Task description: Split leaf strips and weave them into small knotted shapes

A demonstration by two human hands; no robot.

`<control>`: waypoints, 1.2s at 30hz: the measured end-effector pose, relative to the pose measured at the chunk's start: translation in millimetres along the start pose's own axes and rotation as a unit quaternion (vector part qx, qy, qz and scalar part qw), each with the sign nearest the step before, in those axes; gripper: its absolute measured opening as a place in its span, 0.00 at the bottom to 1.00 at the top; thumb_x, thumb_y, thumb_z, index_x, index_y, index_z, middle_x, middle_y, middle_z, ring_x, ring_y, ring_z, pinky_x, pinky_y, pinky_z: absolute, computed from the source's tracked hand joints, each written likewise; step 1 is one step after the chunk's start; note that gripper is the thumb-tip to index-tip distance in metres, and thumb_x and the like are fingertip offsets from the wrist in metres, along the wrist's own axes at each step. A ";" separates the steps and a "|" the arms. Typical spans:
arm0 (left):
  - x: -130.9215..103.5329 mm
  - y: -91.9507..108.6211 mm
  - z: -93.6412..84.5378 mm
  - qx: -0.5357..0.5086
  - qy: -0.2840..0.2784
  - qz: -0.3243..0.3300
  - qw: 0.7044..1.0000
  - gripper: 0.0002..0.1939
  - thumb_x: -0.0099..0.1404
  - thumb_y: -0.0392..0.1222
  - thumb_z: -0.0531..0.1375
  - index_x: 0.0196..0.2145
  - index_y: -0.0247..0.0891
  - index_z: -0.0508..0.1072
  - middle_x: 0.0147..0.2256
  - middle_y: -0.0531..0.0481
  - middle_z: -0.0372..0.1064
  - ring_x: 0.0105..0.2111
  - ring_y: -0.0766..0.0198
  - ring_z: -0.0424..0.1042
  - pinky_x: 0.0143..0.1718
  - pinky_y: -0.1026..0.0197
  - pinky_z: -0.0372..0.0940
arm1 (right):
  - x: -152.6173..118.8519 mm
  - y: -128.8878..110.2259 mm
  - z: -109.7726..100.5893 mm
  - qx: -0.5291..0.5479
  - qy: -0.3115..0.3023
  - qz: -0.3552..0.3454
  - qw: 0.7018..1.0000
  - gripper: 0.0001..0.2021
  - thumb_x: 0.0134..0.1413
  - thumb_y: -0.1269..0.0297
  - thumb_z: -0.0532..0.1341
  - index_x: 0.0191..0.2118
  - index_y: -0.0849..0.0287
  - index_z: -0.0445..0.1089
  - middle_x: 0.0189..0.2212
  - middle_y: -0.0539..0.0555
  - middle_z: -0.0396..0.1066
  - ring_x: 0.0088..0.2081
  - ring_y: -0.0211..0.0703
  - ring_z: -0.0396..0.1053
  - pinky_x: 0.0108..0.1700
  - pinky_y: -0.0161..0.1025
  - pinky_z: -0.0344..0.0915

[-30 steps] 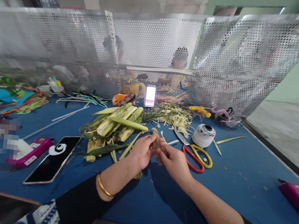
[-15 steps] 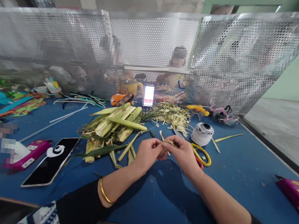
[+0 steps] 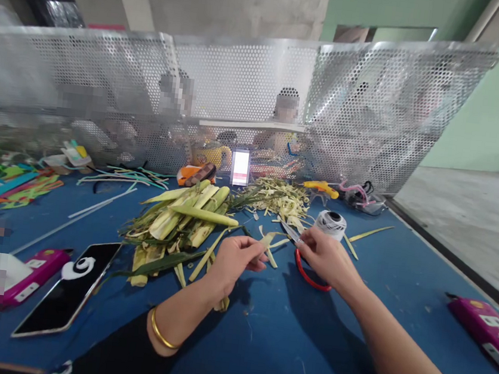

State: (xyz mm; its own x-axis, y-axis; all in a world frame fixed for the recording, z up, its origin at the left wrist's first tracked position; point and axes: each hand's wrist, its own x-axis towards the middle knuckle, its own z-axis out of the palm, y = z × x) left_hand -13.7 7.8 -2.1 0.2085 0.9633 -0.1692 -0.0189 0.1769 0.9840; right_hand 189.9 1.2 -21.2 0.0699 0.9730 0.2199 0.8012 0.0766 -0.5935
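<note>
My left hand (image 3: 238, 261) pinches a small pale green leaf piece (image 3: 267, 240) between thumb and fingers, above the blue table. To its right, my right hand (image 3: 325, 257) is closed on the scissors (image 3: 292, 232), near the pivot. Their blades point up and left, and a red handle loop shows below the hand. Just behind my right hand stands a spool of white thread (image 3: 332, 222). Left of my left hand lies a pile of green husks and stalks (image 3: 190, 213). Thin leaf strips (image 3: 271, 255) lie between my hands.
Shredded leaf scraps (image 3: 282, 198) lie at the back before a perforated metal screen (image 3: 247, 85), with people behind it. A black phone (image 3: 71, 287) and a magenta device (image 3: 34, 276) are at the left; another magenta device (image 3: 485, 334) is at the right. A yellow tool (image 3: 321, 188) lies behind the spool.
My hands have come apart. My right hand has moved right and taken hold of the scissors, while my left hand keeps the leaf piece. The view has shifted slightly.
</note>
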 end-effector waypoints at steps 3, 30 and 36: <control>5.0 1.6 -4.8 -0.013 0.016 -0.005 1.000 0.10 0.56 0.41 0.64 0.22 0.33 0.72 0.22 0.49 0.72 0.18 0.70 0.68 0.24 0.66 0.67 | -13.3 15.3 -6.9 -0.245 -0.049 -0.017 0.968 0.09 0.48 0.67 0.57 0.37 0.62 0.67 0.35 0.64 0.72 0.37 0.54 0.71 0.34 0.41 0.59; 107.2 45.7 5.1 -0.016 0.033 -0.057 0.998 0.09 0.60 0.32 0.60 0.22 0.31 0.72 0.19 0.52 0.69 0.18 0.72 0.67 0.24 0.68 0.67 | 4.0 14.1 -24.9 0.268 -0.129 0.062 0.953 0.33 0.35 0.50 0.69 0.48 0.59 0.66 0.24 0.44 0.59 0.26 0.37 0.62 0.29 0.37 0.62; 115.2 43.9 10.1 0.015 0.012 -0.071 0.997 0.08 0.59 0.32 0.61 0.22 0.31 0.73 0.19 0.51 0.70 0.18 0.72 0.67 0.23 0.69 0.66 | 21.7 5.7 -18.8 0.228 -0.118 0.063 0.964 0.27 0.40 0.47 0.66 0.45 0.59 0.69 0.20 0.44 0.57 0.22 0.34 0.55 0.24 0.33 0.54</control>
State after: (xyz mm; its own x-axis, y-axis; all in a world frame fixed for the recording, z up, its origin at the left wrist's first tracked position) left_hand 19.4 124.6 22.2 0.1843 0.9333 -0.3081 0.0385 0.3064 0.9511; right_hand 207.2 18.7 -5.3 -0.0308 0.9991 -0.0279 0.4462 -0.0112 -0.8949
